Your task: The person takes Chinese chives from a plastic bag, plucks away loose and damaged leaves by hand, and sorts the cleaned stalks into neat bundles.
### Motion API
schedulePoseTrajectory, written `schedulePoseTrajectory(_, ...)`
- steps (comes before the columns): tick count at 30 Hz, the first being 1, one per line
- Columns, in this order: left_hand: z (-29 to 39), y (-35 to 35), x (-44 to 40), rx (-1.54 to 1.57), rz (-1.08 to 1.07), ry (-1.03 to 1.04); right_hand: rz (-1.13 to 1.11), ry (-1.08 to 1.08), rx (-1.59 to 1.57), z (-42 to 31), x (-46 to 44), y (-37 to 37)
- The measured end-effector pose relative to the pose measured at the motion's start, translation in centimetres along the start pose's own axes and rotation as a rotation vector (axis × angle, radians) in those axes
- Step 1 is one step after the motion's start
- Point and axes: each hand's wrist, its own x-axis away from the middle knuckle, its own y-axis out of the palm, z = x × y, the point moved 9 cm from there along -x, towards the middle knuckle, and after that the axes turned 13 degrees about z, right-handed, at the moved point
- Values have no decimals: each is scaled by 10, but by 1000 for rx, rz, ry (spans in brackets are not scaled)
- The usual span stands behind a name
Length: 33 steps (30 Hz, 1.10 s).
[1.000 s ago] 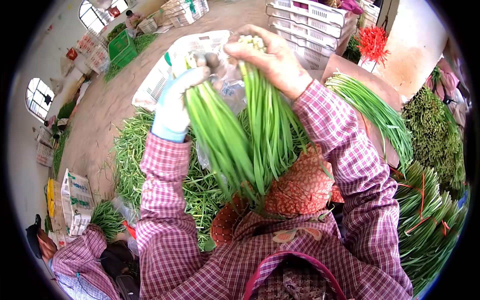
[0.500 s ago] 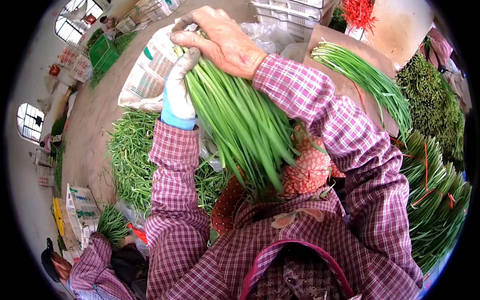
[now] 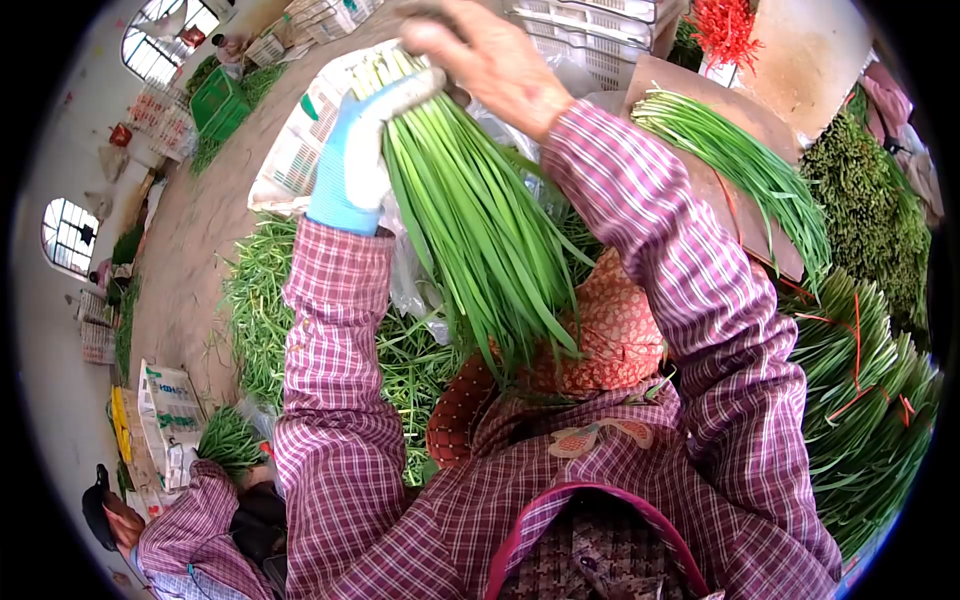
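A thick bunch of long green stalks hangs from my left hand, which wears a white and blue glove and is wrapped round it near the pale ends. My bare right hand is just above and right of those ends; its fingers are blurred, and whether it holds anything does not show. Beyond the gloved hand stands a white basket. Another bunch of stalks lies on a brown board at the right.
Loose green stalks cover the floor below the basket. Tied bunches are piled at the lower right. White crates are stacked at the back, near red ties. A co-worker is at the lower left.
The two portions of stalks, apart a second ago, are now one bunch in my left hand. My right hand has lifted off the pale ends and moved right.
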Motion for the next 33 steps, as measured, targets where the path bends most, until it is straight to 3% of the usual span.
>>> schedulePoseTrajectory(1,8,-4,-3,-34,3,52,160,64,-95,-6,5,-22)
schedulePoseTrajectory(4,27,-22,-12,-104,43,198,236,-111,65,-39,24,-48)
schedulePoseTrajectory(7,35,-40,-24,-119,133,227,67,-127,105,-51,72,-22)
schedulePoseTrajectory(9,34,-48,-32,-131,190,214,-104,1,245,-42,105,-2)
schedulePoseTrajectory(15,27,-59,-34,79,328,77,-177,16,411,-28,122,20)
schedulePoseTrajectory(19,26,-61,-34,51,336,102,-155,6,431,-24,121,20)
schedulePoseTrajectory(23,26,-55,-31,53,341,108,-181,172,247,-12,113,9)
schedulePoseTrajectory(25,32,-51,-30,-47,350,192,-352,337,102,-4,114,13)
schedulePoseTrajectory(27,32,-48,-26,-49,354,200,-513,657,-215,3,121,15)
schedulePoseTrajectory(30,34,-46,-25,-107,310,255,-523,981,-664,2,122,11)
schedulePoseTrajectory(33,31,-43,-20,-251,276,312,-486,1000,-939,-10,107,0)
